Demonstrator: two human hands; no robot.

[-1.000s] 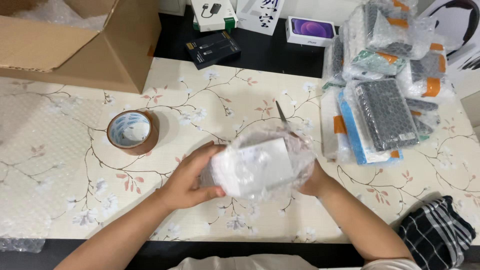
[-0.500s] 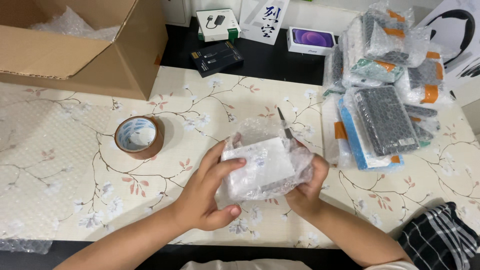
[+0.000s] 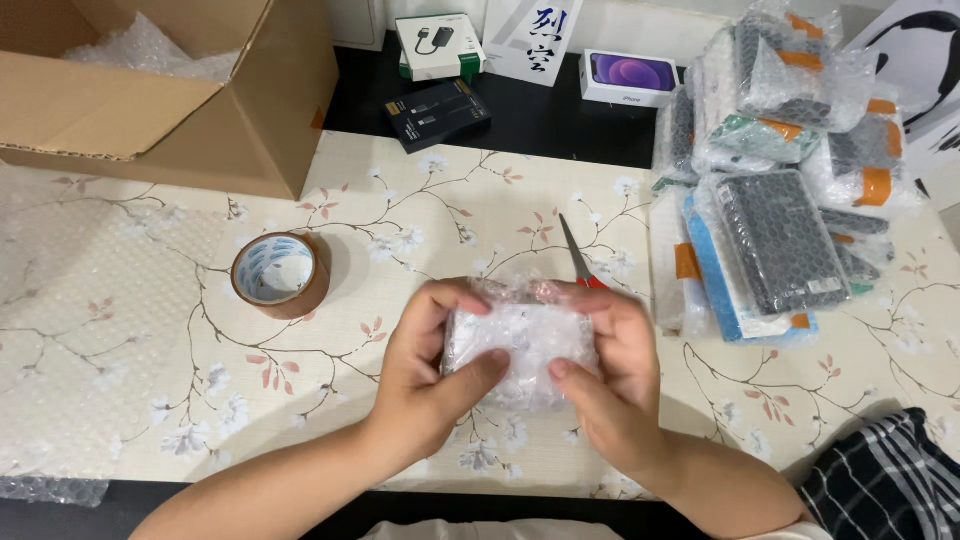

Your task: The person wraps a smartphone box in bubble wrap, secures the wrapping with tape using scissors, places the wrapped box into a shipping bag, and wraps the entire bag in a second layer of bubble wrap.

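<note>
Both hands on a small white box wrapped in bubble wrap (image 3: 520, 350), held just above the surface (image 3: 130, 330) near its front edge, centre of view. Left hand (image 3: 425, 375) grips the left side of the box: fingers curled over the top edge, thumb pressed on the front face. Right hand (image 3: 610, 370) mirrors it on the right side, fingers over the top, thumb on the lower front. So fingers of both hands are clamped on the wrapped box, wrap bunched at the top between them.

Scissors (image 3: 577, 258) lie on the surface just behind the box, tips pointing away, red handle partly hidden by the right hand. Roll of brown tape (image 3: 278, 273) sits flat, off to the left, apart from the hands. Open cardboard box (image 3: 200, 100) at far left with bubble wrap inside. Pile of bubble-wrapped packages (image 3: 780, 190) with orange tape strips on the right. Small retail boxes (image 3: 440, 75) on the dark strip at the back. Sheet of bubble wrap (image 3: 60, 380) covers the left part of the surface
</note>
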